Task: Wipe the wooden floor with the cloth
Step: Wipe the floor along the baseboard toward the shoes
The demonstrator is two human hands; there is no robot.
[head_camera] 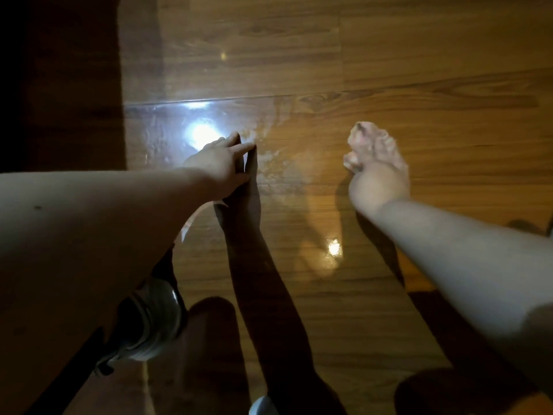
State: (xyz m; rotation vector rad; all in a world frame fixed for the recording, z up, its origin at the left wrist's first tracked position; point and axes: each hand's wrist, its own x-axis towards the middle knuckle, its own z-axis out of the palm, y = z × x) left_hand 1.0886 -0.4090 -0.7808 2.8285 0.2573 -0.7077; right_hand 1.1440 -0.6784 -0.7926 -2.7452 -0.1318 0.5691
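Note:
The glossy wooden floor (389, 70) fills the view, with wet, streaky smears between my hands. My right hand (378, 182) is closed around a bunched pale pink cloth (371, 145), which sticks out past my fingers and seems to press on the boards at centre right. My left hand (220, 166) rests on the floor at centre left, fingers stretched forward and slightly apart, holding nothing. Its dark reflection runs down the boards below it.
A dark shadowed strip (59, 85) covers the left edge of the floor. Bright light reflections (200, 133) glare beside my left hand. A grey shoe (149, 322) shows under my left forearm at lower left.

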